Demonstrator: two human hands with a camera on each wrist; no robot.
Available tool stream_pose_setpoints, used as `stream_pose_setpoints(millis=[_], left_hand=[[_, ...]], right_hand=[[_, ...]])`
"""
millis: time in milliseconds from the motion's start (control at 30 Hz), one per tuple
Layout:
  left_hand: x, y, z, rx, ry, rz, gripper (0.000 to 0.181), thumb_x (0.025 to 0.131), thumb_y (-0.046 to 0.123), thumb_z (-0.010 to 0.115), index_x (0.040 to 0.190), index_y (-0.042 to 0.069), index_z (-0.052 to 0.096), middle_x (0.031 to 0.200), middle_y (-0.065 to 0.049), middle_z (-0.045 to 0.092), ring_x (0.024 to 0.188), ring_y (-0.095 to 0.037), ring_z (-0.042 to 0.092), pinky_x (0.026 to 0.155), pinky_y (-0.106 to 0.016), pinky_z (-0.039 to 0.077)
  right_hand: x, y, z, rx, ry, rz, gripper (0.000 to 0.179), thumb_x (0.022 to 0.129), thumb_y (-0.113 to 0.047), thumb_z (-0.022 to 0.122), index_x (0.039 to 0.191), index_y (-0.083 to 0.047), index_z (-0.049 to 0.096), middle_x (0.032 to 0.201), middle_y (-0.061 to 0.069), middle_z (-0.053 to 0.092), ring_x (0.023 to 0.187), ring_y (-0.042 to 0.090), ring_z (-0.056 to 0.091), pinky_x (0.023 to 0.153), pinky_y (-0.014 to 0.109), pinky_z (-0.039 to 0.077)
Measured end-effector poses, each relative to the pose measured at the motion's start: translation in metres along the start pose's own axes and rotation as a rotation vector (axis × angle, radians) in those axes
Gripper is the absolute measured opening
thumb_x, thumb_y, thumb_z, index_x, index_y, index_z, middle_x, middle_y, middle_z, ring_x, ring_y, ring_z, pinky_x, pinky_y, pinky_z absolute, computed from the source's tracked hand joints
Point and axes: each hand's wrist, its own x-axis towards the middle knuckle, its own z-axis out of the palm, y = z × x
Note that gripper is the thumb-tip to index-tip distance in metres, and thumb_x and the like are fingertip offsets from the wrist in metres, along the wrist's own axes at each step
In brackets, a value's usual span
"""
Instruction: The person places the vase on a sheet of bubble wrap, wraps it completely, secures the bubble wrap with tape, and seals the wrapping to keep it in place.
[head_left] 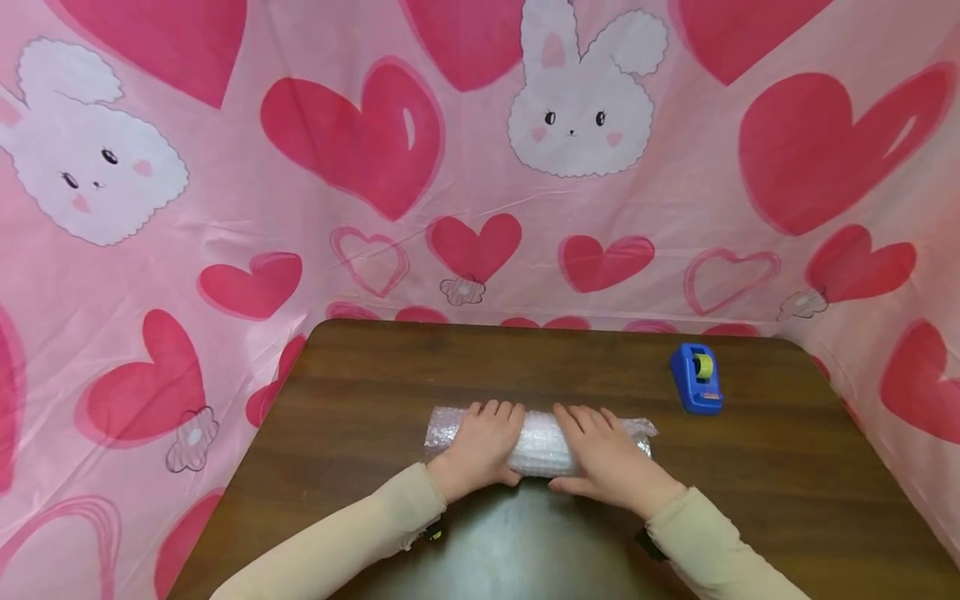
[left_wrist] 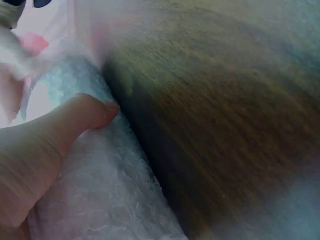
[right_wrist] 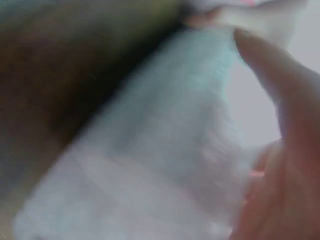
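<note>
A roll of clear bubble wrap (head_left: 540, 446) lies crosswise on the brown table, its loose ends sticking out past both hands. Over its left part, my left hand (head_left: 480, 450) grips it with fingers across the top and thumb on the near side. My right hand (head_left: 609, 457) holds the right part the same way, a short stretch of wrap showing between the two. In the left wrist view the left thumb (left_wrist: 92, 111) presses along the bubbled surface. The right wrist view is blurred, with the right thumb (right_wrist: 270, 65) beside the wrap. Whatever is inside the roll is hidden.
A blue tape dispenser (head_left: 699, 396) with a yellow roll stands at the back right of the wooden table (head_left: 375, 367). A pink cloth (head_left: 480, 192) printed with hearts and rabbits hangs behind the table and along its sides.
</note>
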Motion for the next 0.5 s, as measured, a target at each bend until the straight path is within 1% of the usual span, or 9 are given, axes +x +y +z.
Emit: stream_pose_setpoints(millis=[100,167,233,300,367,433,500], left_hand=[[0.0,0.0,0.0,-0.014,-0.008,-0.002,0.09,0.057,0.071,0.089,0.117,0.011,0.06,0.1,-0.002,0.065,0.089,-0.021,0.063,0.074,-0.038,0.05],[0.001,0.0,0.001,-0.025,-0.012,-0.01,0.09,0.056,0.071,0.09,0.116,0.011,0.059,0.099,-0.002,0.065,0.088,-0.021,0.062,0.073,-0.038,0.049],[0.001,-0.001,0.001,-0.035,-0.017,-0.013,0.09,0.056,0.071,0.09,0.115,0.011,0.059,0.099,-0.002,0.065,0.088,-0.021,0.062,0.072,-0.038,0.048],[0.001,-0.001,0.001,-0.038,-0.022,-0.013,0.09,0.057,0.07,0.09,0.116,0.011,0.059,0.099,-0.002,0.064,0.088,-0.022,0.062,0.072,-0.038,0.048],[0.0,-0.001,0.001,-0.039,-0.028,-0.01,0.089,0.057,0.07,0.089,0.116,0.011,0.059,0.1,-0.002,0.064,0.089,-0.022,0.062,0.072,-0.037,0.048],[0.0,0.0,0.001,-0.037,-0.035,-0.007,0.089,0.058,0.071,0.089,0.117,0.011,0.059,0.1,-0.002,0.064,0.089,-0.022,0.062,0.072,-0.037,0.048],[0.0,0.0,0.0,-0.037,-0.045,-0.006,0.089,0.059,0.071,0.089,0.117,0.011,0.058,0.1,-0.002,0.064,0.089,-0.021,0.061,0.072,-0.037,0.047]], right_hand=[[0.0,0.014,-0.017,0.055,0.058,0.021,0.067,0.092,-0.044,0.077,0.135,0.004,0.061,0.125,0.018,0.067,0.114,0.035,0.065,0.098,0.057,0.051],[0.0,0.027,-0.03,0.075,0.11,0.074,0.048,0.096,-0.034,0.074,0.127,0.001,0.067,0.117,0.015,0.07,0.108,0.033,0.067,0.095,0.054,0.054],[0.0,0.043,-0.043,0.112,0.146,0.136,0.033,0.097,-0.024,0.072,0.119,-0.001,0.069,0.111,0.014,0.072,0.102,0.032,0.069,0.09,0.053,0.056],[-0.003,0.06,-0.054,0.134,0.172,0.196,0.024,0.097,-0.018,0.072,0.114,-0.002,0.07,0.107,0.014,0.073,0.098,0.032,0.07,0.087,0.053,0.057],[-0.007,0.076,-0.063,0.145,0.187,0.257,0.019,0.097,-0.016,0.071,0.11,-0.002,0.071,0.102,0.014,0.074,0.092,0.032,0.07,0.082,0.055,0.057],[-0.012,0.092,-0.068,0.125,0.203,0.312,0.018,0.097,-0.015,0.071,0.108,-0.001,0.07,0.098,0.015,0.074,0.085,0.033,0.071,0.076,0.058,0.057],[-0.017,0.107,-0.069,0.107,0.213,0.373,0.016,0.097,-0.014,0.07,0.104,0.001,0.068,0.092,0.017,0.073,0.074,0.033,0.068,0.067,0.058,0.056]])
